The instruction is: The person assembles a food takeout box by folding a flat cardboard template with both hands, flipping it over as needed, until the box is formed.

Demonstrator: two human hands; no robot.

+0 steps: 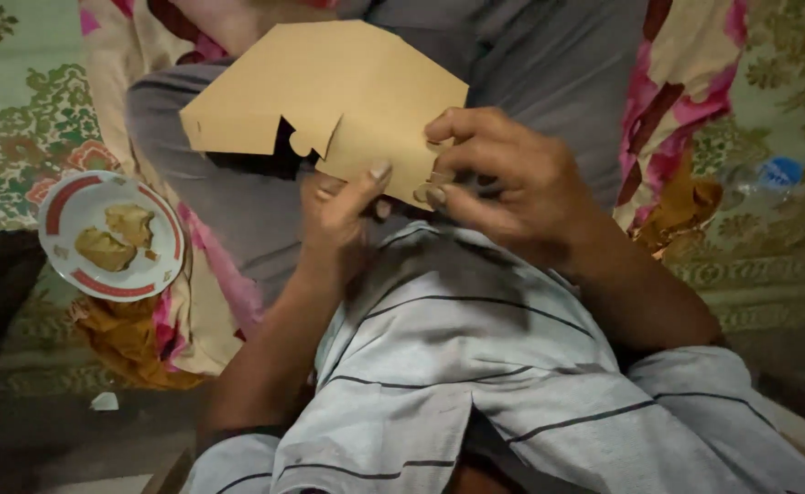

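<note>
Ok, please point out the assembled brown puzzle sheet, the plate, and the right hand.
Assembled brown puzzle sheet [347,87], head view, flat middle of its back.
Plate [65,203], head view, red-striped rim.
Right hand [503,178], head view, back of hand.

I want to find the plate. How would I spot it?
Look left of the person's lap, on the green patterned mat. The small round plate lies beside the pink flowered cloth. It alone is white with red rim bands, and it holds brown puzzle pieces.
</note>
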